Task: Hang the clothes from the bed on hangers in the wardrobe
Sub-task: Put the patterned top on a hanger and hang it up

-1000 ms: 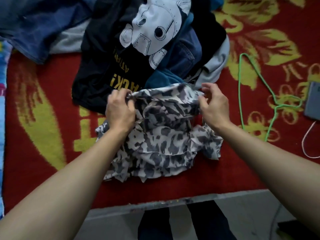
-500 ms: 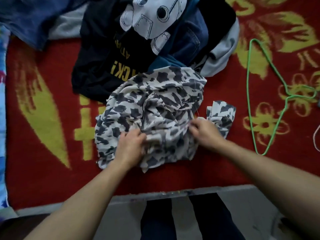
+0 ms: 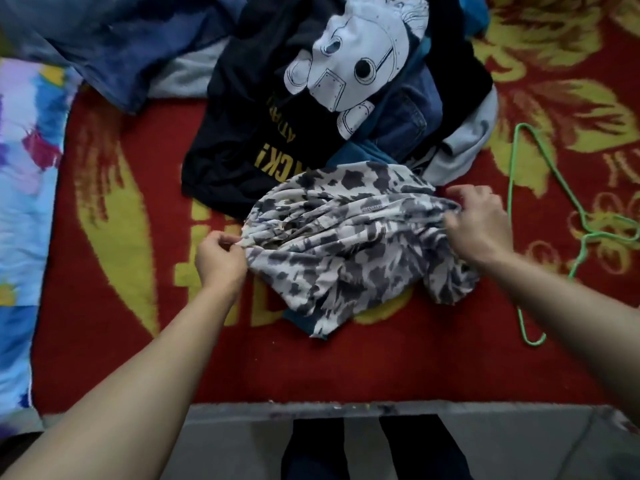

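Looking down: the white garment (image 3: 346,247) with grey spots lies crumpled on the red blanket (image 3: 138,341), its far edge overlapping a black T-shirt (image 3: 242,133). My left hand (image 3: 218,258) pinches its left edge, and my right hand (image 3: 479,225) grips the bunched right edge. 1 green hanger (image 3: 585,235) lies near, to the right.

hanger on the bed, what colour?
Green; the wire hanger shows best in the head view.
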Demonstrator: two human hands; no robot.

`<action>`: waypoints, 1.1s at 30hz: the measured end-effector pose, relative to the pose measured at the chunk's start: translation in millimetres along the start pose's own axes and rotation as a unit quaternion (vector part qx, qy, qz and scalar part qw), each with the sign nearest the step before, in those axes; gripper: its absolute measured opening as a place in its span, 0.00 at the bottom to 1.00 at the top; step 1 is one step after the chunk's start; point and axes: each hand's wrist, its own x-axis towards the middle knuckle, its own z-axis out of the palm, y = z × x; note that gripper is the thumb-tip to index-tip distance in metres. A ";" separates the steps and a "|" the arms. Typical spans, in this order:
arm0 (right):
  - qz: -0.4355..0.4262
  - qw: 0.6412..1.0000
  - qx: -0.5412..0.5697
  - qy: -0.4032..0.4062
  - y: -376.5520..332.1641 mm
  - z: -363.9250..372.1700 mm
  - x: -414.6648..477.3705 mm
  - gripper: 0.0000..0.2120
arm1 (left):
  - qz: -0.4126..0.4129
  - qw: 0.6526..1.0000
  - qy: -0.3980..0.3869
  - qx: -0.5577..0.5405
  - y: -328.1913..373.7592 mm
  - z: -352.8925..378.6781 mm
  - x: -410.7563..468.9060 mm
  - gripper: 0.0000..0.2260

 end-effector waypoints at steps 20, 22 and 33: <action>0.300 0.808 0.505 -0.048 -16.8 -27.1 39.7 0.12 | -0.038 0.966 -0.120 -0.226 52.9 -14.4 17.4 0.07; 0.222 0.894 0.381 -0.079 -2.0 -24.9 27.7 0.11 | 0.001 0.978 -0.148 -0.144 47.4 0.3 10.5 0.07; 0.008 0.853 -0.061 -0.518 85.9 54.6 -111.3 0.11 | 0.017 0.976 -0.204 0.080 50.8 64.5 4.2 0.35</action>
